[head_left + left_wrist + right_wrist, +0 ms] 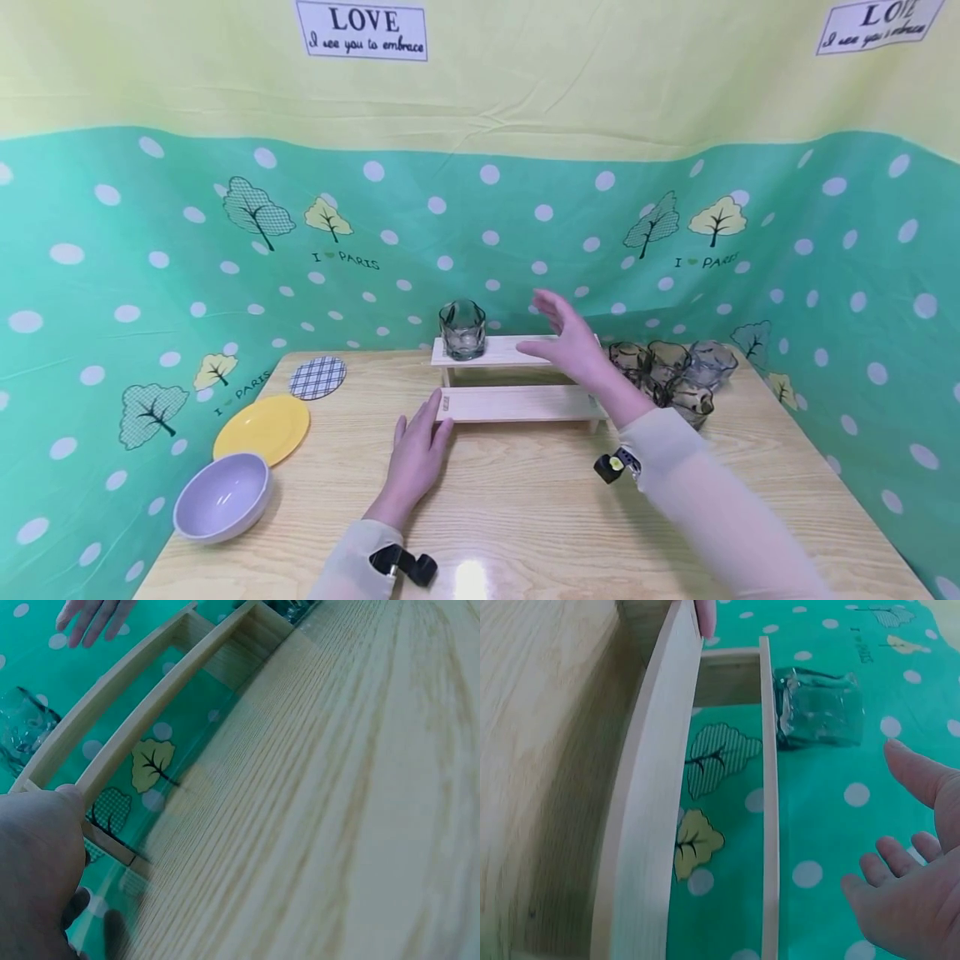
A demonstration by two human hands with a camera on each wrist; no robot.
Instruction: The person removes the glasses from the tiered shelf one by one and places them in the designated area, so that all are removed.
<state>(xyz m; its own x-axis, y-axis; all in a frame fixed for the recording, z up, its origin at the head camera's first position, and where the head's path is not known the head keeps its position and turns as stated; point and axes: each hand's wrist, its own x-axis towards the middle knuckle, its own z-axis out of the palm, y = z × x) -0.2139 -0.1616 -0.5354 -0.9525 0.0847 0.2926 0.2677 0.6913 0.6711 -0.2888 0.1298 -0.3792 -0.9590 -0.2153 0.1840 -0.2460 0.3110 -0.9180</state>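
A two-step wooden rack (pixel 517 403) stands at the back of the table. On the left end of its upper step sits a clear glass cup (pixel 462 332), upright. My left hand (pixel 416 458) rests at the left end of the lower step, its thumb touching the board's edge in the left wrist view. Over the right part of the upper step hovers my right hand (pixel 573 346), fingers spread and nothing in them. In the right wrist view the glass cup (pixel 819 707) is apart from that hand's thumb.
Several tinted glass cups (pixel 667 371) cluster right of the rack, partly behind my right forearm. On the left lie a checked round coaster (pixel 318 377), a yellow plate (pixel 262 429) and a lilac bowl (pixel 223 498). A polka-dot cloth (pixel 420 233) hangs behind the table.
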